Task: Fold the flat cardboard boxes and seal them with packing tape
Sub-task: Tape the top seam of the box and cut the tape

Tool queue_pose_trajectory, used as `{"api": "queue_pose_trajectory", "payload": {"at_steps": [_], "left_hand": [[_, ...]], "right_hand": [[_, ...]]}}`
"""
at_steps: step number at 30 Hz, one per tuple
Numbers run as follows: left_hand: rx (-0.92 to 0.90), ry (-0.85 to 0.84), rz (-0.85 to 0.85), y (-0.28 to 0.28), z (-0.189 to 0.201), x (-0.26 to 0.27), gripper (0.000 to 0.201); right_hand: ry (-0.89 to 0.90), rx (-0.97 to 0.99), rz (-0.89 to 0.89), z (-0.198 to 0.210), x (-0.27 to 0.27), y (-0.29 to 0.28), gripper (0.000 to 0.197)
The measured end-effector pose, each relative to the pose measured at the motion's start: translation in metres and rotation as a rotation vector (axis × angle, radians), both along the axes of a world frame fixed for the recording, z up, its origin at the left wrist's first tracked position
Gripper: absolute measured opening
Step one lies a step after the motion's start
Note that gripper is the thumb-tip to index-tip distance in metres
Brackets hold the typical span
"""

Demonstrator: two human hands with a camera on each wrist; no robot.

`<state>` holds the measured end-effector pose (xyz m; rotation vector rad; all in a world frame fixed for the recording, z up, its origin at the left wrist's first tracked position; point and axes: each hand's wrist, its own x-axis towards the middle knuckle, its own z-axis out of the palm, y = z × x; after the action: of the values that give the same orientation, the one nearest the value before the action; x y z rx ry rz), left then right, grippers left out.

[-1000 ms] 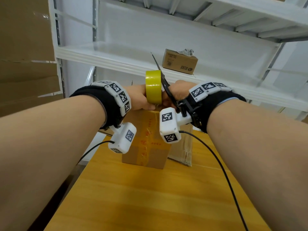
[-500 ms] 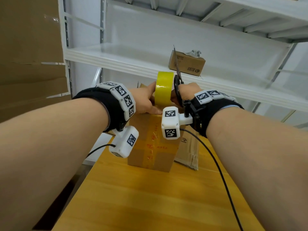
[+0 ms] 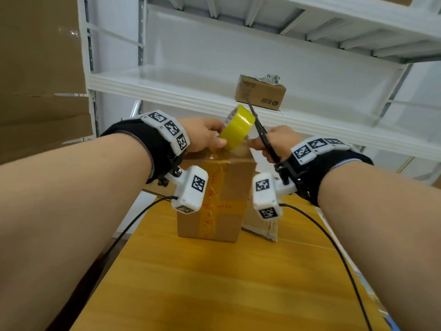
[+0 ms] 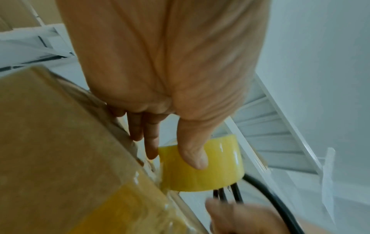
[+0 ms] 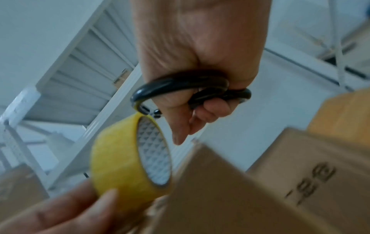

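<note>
A folded cardboard box [image 3: 222, 187] stands upright on the wooden table [image 3: 214, 283], with yellowish tape strips crossing its near face. My left hand [image 3: 205, 136] grips a yellow tape roll [image 3: 236, 130] at the box's top edge, thumb [image 4: 192, 152] on the roll's outer face. The roll [image 5: 128, 159] shows a white patterned core. My right hand [image 3: 274, 143] holds black scissors [image 3: 261, 131] by the handles [image 5: 180, 88], blades pointing up just right of the roll. The box [image 4: 60, 158] fills the left wrist view's lower left.
White metal shelving [image 3: 214, 91] rises behind the table, with a small brown carton [image 3: 261, 93] on one shelf. Flat cardboard [image 3: 262, 223] leans behind the box at the right. Large cardboard sheets [image 3: 35, 80] stand at the far left. Black cables [image 3: 334, 259] trail from both wrists.
The tape roll has tilted to the right and dropped to the box's top edge. My right hand with the scissors has shifted right, apart from the roll.
</note>
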<state>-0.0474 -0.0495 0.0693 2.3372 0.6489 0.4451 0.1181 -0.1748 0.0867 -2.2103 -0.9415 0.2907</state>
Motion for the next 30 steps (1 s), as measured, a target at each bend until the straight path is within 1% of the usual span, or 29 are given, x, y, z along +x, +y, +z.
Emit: {"api": "queue_pose_trajectory", "payload": {"at_steps": [3, 5, 6, 9, 11, 14, 16, 19, 22, 25, 26, 27, 30], "left_hand": [[-0.089, -0.061, 0.050, 0.010, -0.005, -0.004, 0.014], [-0.084, -0.063, 0.089, 0.014, -0.007, -0.005, 0.007], [-0.067, -0.054, 0.108, 0.011, -0.005, -0.007, 0.008], [-0.013, 0.005, 0.143, 0.000, 0.002, -0.007, 0.024], [0.045, 0.049, 0.141, -0.010, 0.006, -0.007, 0.038], [0.061, 0.060, 0.129, -0.022, 0.007, -0.003, 0.050], [0.002, 0.036, 0.127, -0.021, 0.005, 0.000, 0.052], [-0.082, -0.008, 0.101, -0.018, 0.005, 0.002, 0.052], [-0.034, 0.013, 0.111, -0.014, 0.006, 0.004, 0.058], [-0.008, 0.036, 0.118, -0.014, 0.003, 0.006, 0.058], [0.014, 0.045, 0.125, -0.014, 0.003, 0.006, 0.056], [0.037, 0.049, 0.125, -0.013, 0.002, 0.006, 0.054], [0.119, 0.076, 0.154, -0.010, 0.003, 0.003, 0.050]], "right_hand": [[-0.059, -0.155, -0.006, -0.003, 0.004, -0.021, 0.054], [-0.125, -0.279, -0.013, -0.005, 0.007, -0.037, 0.062], [-0.139, -0.316, -0.004, -0.007, 0.008, -0.042, 0.063], [-0.163, -0.339, 0.036, -0.011, 0.007, -0.053, 0.064], [-0.187, -0.303, 0.038, -0.011, 0.006, -0.053, 0.062], [-0.159, -0.244, 0.058, -0.007, 0.004, -0.053, 0.059], [-0.171, -0.267, 0.060, -0.004, 0.006, -0.058, 0.057], [-0.202, -0.357, 0.067, -0.004, 0.011, -0.065, 0.062], [-0.256, -0.447, 0.079, -0.010, 0.009, -0.068, 0.065], [-0.285, -0.509, 0.077, -0.010, 0.002, -0.061, 0.070], [-0.255, -0.515, 0.080, -0.008, 0.001, -0.058, 0.068], [-0.184, -0.506, 0.094, -0.005, 0.002, -0.056, 0.063], [0.067, -0.471, 0.149, 0.003, 0.007, -0.056, 0.047]]}}
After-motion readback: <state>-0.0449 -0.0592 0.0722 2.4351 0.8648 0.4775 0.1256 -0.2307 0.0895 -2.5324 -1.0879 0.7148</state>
